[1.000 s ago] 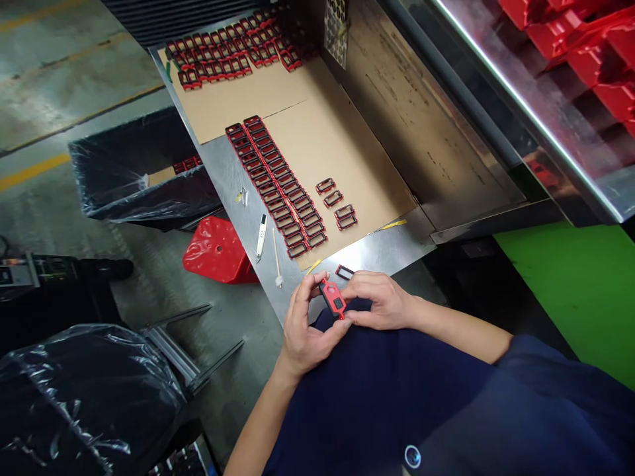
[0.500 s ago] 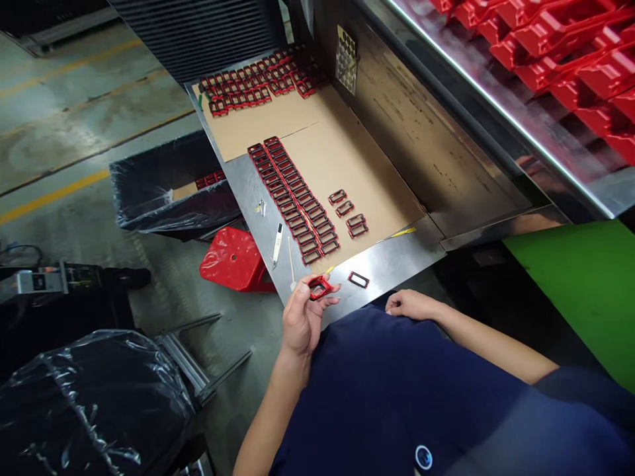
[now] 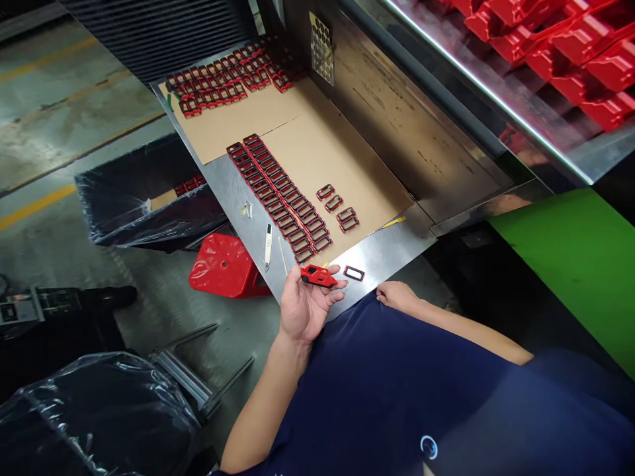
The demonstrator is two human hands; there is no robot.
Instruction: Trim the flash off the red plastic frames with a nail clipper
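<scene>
My left hand (image 3: 303, 307), palm up, holds a red and black rectangular plastic frame (image 3: 318, 276) between thumb and fingers over the near edge of the metal table (image 3: 381, 261). The frame is turned edge-on, with its red side wall showing. Just right of it a single frame (image 3: 354, 273) lies flat on the bare metal. My right hand (image 3: 398, 297) rests at the table's edge against the dark blue shirt (image 3: 397, 370). Its fingers are curled, and whatever they grip is hidden.
Two long columns of frames (image 3: 278, 195) lie on cardboard (image 3: 307, 145), with several loose ones (image 3: 347, 219) to their right and more rows (image 3: 213, 79) at the back. A white cutter knife (image 3: 268, 246) lies left. Red bins (image 3: 570, 53) are stacked upper right. A red stool (image 3: 223, 264) stands below.
My left hand has turned the frame from showing its opening to showing its side. The view has shifted, so the table appears further left. My right hand stays by the shirt.
</scene>
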